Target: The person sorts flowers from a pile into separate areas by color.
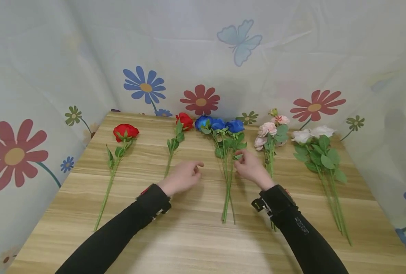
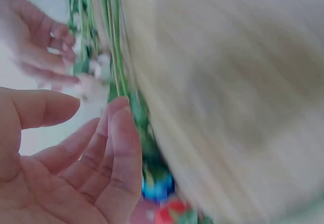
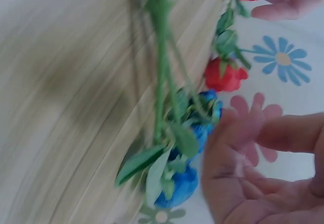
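Observation:
Three blue roses (image 1: 218,124) lie together on the wooden table (image 1: 196,243), their green stems (image 1: 227,190) running toward me. My right hand (image 1: 251,169) is just right of these stems, fingertips at a leaf (image 1: 238,156); in the right wrist view its thumb and fingers (image 3: 230,148) are bent loosely with nothing between them. My left hand (image 1: 182,177) hovers left of the blue roses, partly over the stem of a red rose (image 1: 184,121). In the left wrist view its fingers (image 2: 126,148) are extended, thumb apart, holding nothing.
Another red rose (image 1: 125,132) lies at the far left. Right of my right hand is a bunch of pink roses (image 1: 268,129), and farther right are white roses (image 1: 313,134) with broad leaves. A flower-printed white curtain (image 1: 175,49) stands behind the table and along both sides.

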Available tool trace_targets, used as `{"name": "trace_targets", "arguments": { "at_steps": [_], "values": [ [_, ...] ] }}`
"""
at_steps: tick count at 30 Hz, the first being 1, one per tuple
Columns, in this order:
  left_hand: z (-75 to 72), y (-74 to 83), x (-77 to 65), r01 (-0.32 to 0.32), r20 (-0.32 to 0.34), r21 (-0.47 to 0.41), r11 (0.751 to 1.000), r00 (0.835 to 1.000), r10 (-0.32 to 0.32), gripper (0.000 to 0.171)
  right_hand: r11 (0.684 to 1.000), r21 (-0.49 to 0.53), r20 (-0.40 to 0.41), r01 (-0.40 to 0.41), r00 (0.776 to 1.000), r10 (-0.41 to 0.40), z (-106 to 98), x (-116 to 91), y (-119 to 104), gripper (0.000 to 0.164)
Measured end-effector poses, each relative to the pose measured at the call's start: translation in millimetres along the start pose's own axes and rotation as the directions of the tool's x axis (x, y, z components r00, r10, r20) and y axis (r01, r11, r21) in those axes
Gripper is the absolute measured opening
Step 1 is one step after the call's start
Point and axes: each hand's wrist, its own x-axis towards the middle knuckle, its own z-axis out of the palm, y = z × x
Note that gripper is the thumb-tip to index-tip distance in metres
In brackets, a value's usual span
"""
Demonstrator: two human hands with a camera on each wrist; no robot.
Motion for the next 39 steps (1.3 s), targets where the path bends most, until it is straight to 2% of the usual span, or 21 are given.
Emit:
{"name": "trace_targets", "arguments": {
  "at_steps": [4, 7, 14, 17, 21, 24, 28, 32, 36, 39],
  "values": [
    [-27.6, -16.6, -15.2, 0.025, -0.11, 0.056, 0.998, 0.994, -0.019, 0.032, 0.984, 0.153, -0.066, 0.093, 0.994, -0.084, 9.6, -2.6, -12.5, 0.038],
    [-47.5, -30.8, -26.9, 0.052, -0.184, 0.081, 0.995, 0.982, -0.037, 0.03, 0.945, 0.304, -0.082, 0.117, 0.992, -0.096, 17.6, -2.4, -23.3, 0.035],
    [-87.5, -71.5, -56.6, 0.145, -0.316, 0.11, 0.983, 0.943, -0.103, 0.026, 0.805, 0.592, 0.002, 0.037, 0.999, -0.047, 37.7, -5.1, -50.3, 0.03],
    [-100.9, -88.8, -69.7, 0.201, -0.363, 0.143, 0.969, 0.922, -0.137, 0.025, 0.727, 0.687, 0.052, -0.003, 0.998, -0.046, 47.7, -4.2, -57.9, 0.029],
    [-112.6, -107.4, -89.0, 0.288, -0.361, 0.134, 0.948, 0.905, -0.224, 0.03, 0.619, 0.783, 0.109, -0.063, 0.993, -0.037, 59.9, -1.7, -66.1, 0.028],
    [-115.7, -119.3, -102.6, 0.363, -0.326, 0.134, 0.922, 0.895, -0.305, 0.037, 0.567, 0.818, 0.136, -0.1, 0.99, -0.022, 67.2, 0.0, -71.5, 0.026],
    [-113.9, -135.0, -113.1, 0.427, -0.273, 0.158, 0.89, 0.885, -0.376, 0.045, 0.539, 0.832, 0.16, -0.127, 0.987, -0.015, 73.6, 0.9, -75.1, 0.027],
    [-111.6, -147.9, -118.6, 0.47, -0.233, 0.157, 0.868, 0.872, -0.43, 0.042, 0.522, 0.839, 0.183, -0.15, 0.983, -0.011, 78.2, 1.6, -76.0, 0.029],
    [-111.2, -155.5, -121.6, 0.487, -0.209, 0.147, 0.861, 0.866, -0.455, 0.033, 0.523, 0.836, 0.192, -0.166, 0.981, 0.004, 82.1, 2.4, -75.5, 0.025],
    [-111.3, -158.5, -123.5, 0.484, -0.201, 0.153, 0.862, 0.869, -0.452, 0.027, 0.526, 0.831, 0.199, -0.18, 0.98, 0.021, 83.7, 2.6, -75.6, 0.022]
  ]
}}
